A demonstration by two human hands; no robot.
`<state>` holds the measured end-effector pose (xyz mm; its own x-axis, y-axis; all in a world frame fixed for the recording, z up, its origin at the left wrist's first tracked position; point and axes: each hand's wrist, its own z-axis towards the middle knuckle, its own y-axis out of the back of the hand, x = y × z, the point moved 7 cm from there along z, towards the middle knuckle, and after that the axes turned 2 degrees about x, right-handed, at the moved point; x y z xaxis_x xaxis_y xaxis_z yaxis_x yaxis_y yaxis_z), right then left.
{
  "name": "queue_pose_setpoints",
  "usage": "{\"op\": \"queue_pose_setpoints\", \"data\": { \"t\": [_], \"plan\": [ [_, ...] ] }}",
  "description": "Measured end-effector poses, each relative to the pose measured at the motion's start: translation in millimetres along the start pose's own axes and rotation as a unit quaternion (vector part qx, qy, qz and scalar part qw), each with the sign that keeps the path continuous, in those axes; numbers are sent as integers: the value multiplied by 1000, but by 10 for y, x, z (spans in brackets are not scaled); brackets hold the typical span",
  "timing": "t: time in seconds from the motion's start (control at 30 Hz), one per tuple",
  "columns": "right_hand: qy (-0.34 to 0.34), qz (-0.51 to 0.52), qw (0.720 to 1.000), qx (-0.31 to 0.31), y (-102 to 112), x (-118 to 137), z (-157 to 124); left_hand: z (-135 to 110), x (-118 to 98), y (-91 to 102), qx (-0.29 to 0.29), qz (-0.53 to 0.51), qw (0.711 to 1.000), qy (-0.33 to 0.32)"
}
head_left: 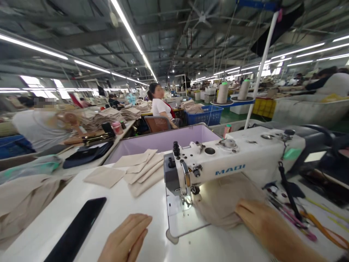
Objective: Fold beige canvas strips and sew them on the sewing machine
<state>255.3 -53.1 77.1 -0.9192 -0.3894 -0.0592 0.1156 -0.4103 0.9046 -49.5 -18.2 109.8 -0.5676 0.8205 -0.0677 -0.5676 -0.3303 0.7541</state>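
A flat black rectangular phone [76, 228] is lying on the glossy white bench [154, 218]. My left hand [125, 236] is holding nothing, fingers together. Under the white metal sewing machine [231, 158], crumpled beige fabric [225, 202] is lying; my right hand [259, 218] is touching it, its grip unclear to me.

Your light comes mainly from rows of fluorescent tubes [131, 32] beneath a dim roof [81, 22], with blown-out windows [32, 82] at left. A bright glow under the head of your sewing machine [234, 156] whitens the nearby beige fabric [218, 203], which dulls toward the right. Your white tabletop [125, 202] carries a pale sheen. Wide-angle distortion stretches the edges, distant workstations look soft, and mosaic blocks obscure two patches.
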Motion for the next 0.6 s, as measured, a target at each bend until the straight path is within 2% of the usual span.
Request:
{"op": "queue_pose_setpoints", "data": {
  "t": [0.1,0.23,0.37,0.5,0.6],
  "plan": [
    [-33,3,999,28,-85,-35,21,-9,-44,-361,45,-60,997,-6],
    [-55,1,998,42,-157,12,148,-67,-95,-590,75,-116,990,-8],
    [-83,4,992,97,-273,82,281,-149,-98,-671,112,-148,983,-13],
    [-93,-4,984,149,-332,96,337,-196,-16,-670,102,-131,986,6],
    [-115,53,979,157,-282,45,346,-187,17,-676,100,-126,987,18]
  ]
}}
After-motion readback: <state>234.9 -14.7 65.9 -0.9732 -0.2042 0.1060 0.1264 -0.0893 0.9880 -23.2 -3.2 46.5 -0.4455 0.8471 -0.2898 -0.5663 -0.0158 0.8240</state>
